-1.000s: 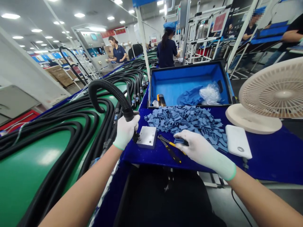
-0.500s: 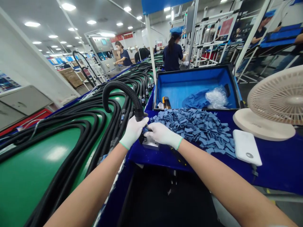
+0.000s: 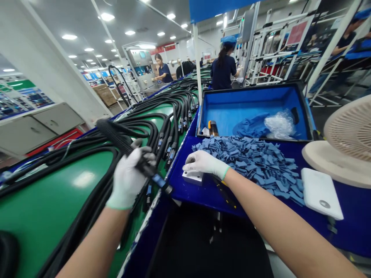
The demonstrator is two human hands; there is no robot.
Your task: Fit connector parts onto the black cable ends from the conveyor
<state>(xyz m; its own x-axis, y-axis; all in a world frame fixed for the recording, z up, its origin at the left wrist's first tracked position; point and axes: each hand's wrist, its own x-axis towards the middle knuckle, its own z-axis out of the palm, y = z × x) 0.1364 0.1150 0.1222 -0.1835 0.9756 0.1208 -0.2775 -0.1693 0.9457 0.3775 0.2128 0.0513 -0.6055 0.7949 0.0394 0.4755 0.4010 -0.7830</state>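
In the head view my left hand point(image 3: 129, 177), in a white glove, is closed around a black corrugated hose point(image 3: 111, 133), just behind its end fitting. The fitting carries a blue clip point(image 3: 158, 180) and points down toward the edge between the green belt and the blue table. My right hand point(image 3: 201, 162), also gloved, hovers at a small metal block point(image 3: 193, 177) on the table. Its fingers are loosely bent, with nothing visible between them. Just beyond this hand lies a heap of blue-grey plastic clips point(image 3: 252, 162).
More black hoses point(image 3: 150, 123) with fittings lie along the green belt point(image 3: 72, 193). A blue bin point(image 3: 252, 100) holding cloth and clear plastic stands behind the clips. A white device point(image 3: 320, 193) and a beige fan point(image 3: 348, 143) are at the right. Co-workers point(image 3: 223, 67) stand farther back.
My left hand has moved left and down, carrying the hose off the metal block and over the belt edge. My right hand has let go of the fitting and stays near the block.
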